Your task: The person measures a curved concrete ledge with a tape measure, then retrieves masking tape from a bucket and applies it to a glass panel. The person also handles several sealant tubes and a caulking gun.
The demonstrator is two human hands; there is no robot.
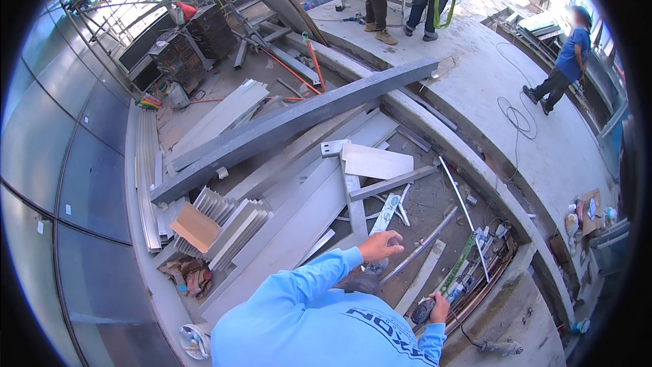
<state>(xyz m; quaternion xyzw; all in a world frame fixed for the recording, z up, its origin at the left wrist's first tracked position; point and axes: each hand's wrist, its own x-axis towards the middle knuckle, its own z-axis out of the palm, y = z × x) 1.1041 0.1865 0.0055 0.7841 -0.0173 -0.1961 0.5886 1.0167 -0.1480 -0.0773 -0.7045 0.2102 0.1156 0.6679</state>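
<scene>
My left hand (382,246) is raised in front of my body, its fingers loosely bent and apart, with nothing visible in it. Just beyond it lies a white and green strip (386,213) on the floor. Lower right, my right hand (440,307) is wrapped round a dark, rounded tool (424,310), whose exact kind I cannot make out. Close to that hand lie a green level-like bar (459,262), bottles and thin brown rods. A pale flat strip (420,277) rests on the floor between my hands.
A long grey steel beam (299,126) lies across the work area. Stacked metal panels and channels (292,221) fill the left, beside a glass wall (88,163). A low concrete kerb (468,149) curves along the right. Co-workers (431,0) stand at the back; another person (569,61) stands right.
</scene>
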